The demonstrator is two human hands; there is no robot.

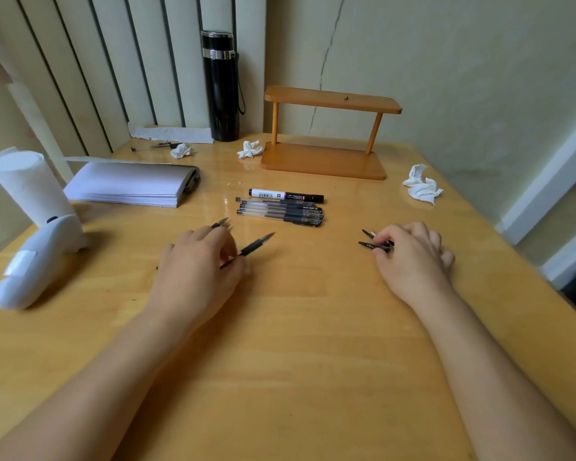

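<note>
L hand (197,261) grips uncapped pen (256,243); R hand (413,257) pinches caps (374,243).

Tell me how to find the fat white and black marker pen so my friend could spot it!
Look at the orange-brown wooden two-level shelf at the back of the wooden table. In front of it lies a row of thin clear gel pens with black grips. The white-and-black marker lies at the row's far edge, nearest the shelf, and alone is thick with a white barcoded barrel.
</note>
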